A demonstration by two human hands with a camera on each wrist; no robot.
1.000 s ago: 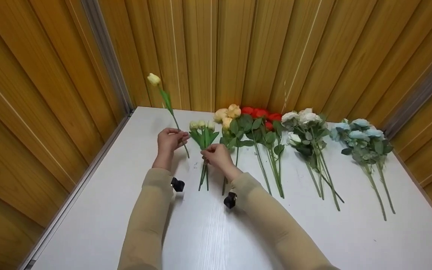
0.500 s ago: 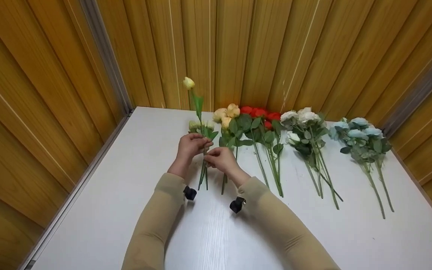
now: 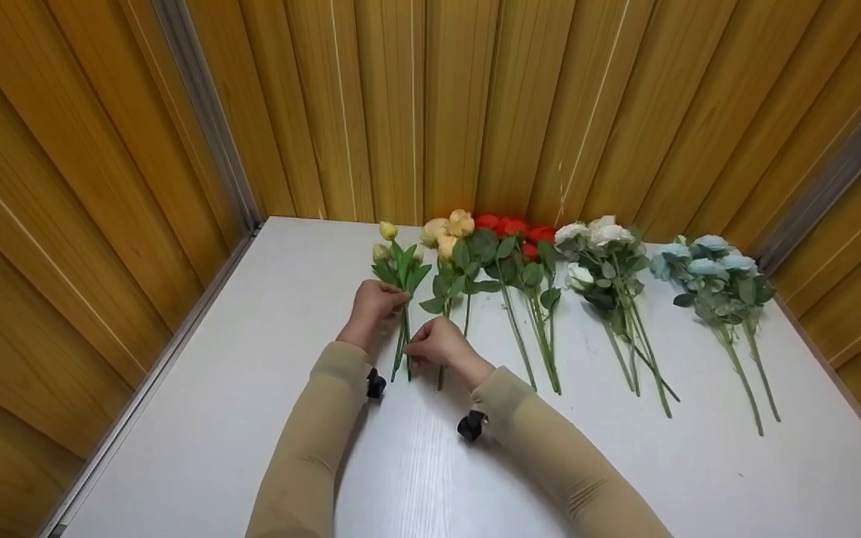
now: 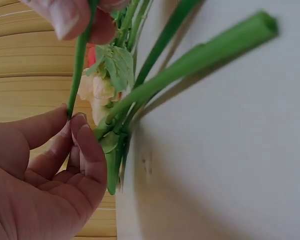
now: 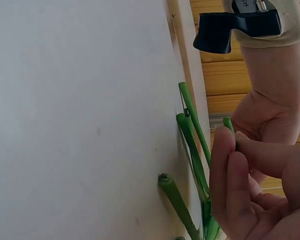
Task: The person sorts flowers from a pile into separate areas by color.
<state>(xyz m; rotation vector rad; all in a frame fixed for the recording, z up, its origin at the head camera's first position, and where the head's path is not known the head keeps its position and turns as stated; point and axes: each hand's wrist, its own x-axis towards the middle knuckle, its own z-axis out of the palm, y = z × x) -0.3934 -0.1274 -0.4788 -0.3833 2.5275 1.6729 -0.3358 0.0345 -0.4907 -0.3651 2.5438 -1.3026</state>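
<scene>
A yellow tulip [image 3: 388, 231] lies low over a small bunch of pale tulips [image 3: 380, 252] on the white table. My left hand [image 3: 378, 302] pinches its stem just under the leaves. Lower down, my right hand [image 3: 442, 345] holds the same stem near its end between thumb and fingertips. The left wrist view shows both hands on this one green stem [image 4: 79, 65], raised off the table beside the other stems. In the right wrist view the cut tip [image 5: 228, 123] pokes out above my right fingers.
To the right lie peach roses [image 3: 447, 232], red roses [image 3: 509, 226], white roses [image 3: 601, 235] and light blue flowers [image 3: 711, 258], stems toward me. A wood-panelled wall [image 3: 453, 97] stands behind the table [image 3: 415, 463], and another on the left [image 3: 42, 187].
The tulip has come from the left, tilted up, to over the bunch, and its head has dropped down. My left hand moved right; my right hand left the bunch and now grips the tulip's stem lower.
</scene>
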